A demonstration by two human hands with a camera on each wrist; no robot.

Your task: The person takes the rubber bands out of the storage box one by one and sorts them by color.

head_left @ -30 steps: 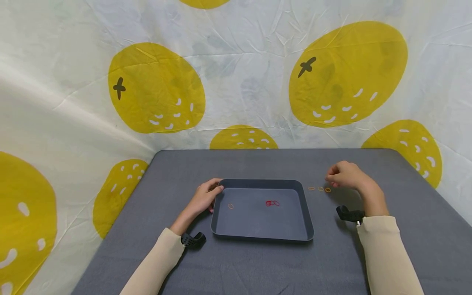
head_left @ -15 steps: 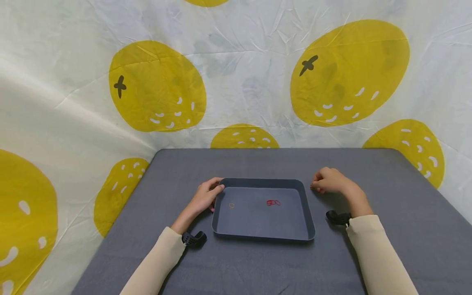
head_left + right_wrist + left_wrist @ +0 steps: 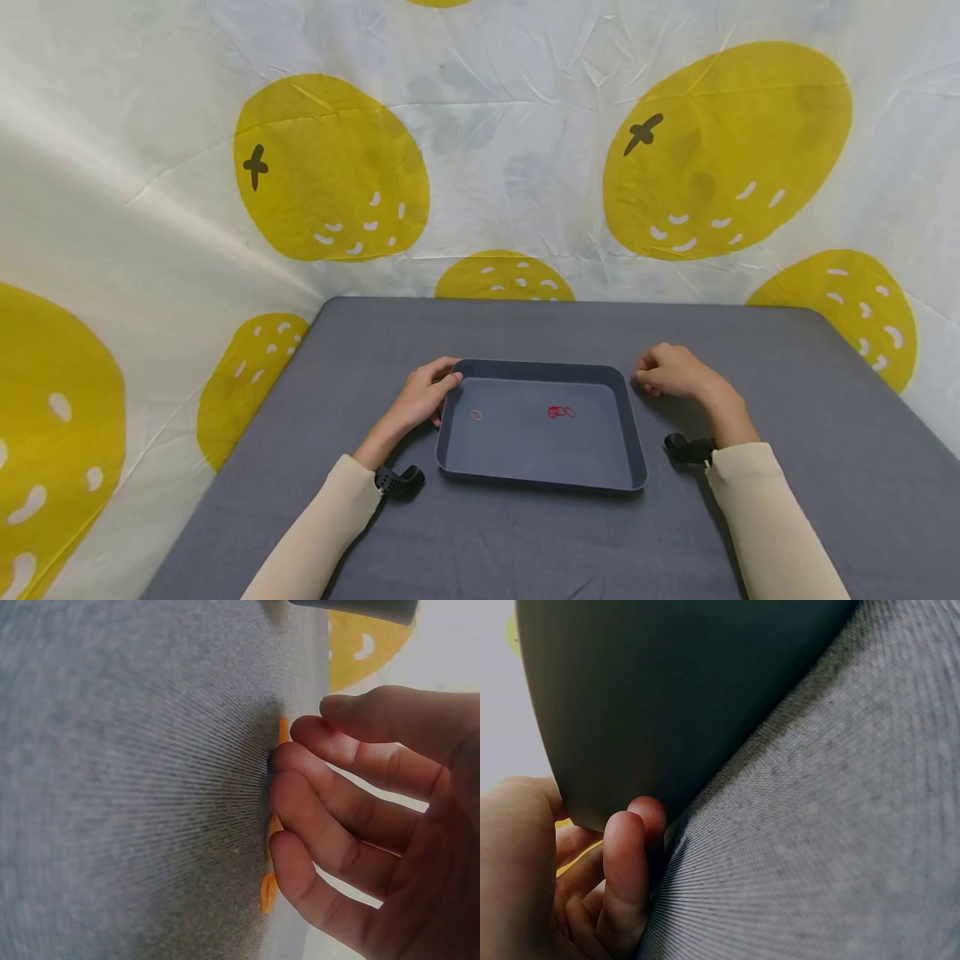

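Observation:
My left hand (image 3: 423,392) grips the far left corner of a dark grey tray (image 3: 540,477), with the thumb at the rim. In the left wrist view, bent fingers (image 3: 626,859) lie against the tray's outer wall (image 3: 652,697). Just right of the tray, my right hand (image 3: 675,372) is low over the cloth, its fingers loosely bent. Orange rubber bands (image 3: 268,892) lie on the cloth at those fingertips, partly covered by them; the head view hides them. Inside the tray are several red rubber bands (image 3: 561,412) and one orange rubber band (image 3: 476,415).
A grey cloth (image 3: 525,546) covers the table. Behind it hangs a white curtain (image 3: 510,167) printed with yellow fruit. Each wrist wears a black camera mount, one showing near the right sleeve (image 3: 757,483).
From a second ago, my right hand has moved left and down towards the tray, over the orange rubber bands that showed on the cloth. My left hand keeps its grip on the tray.

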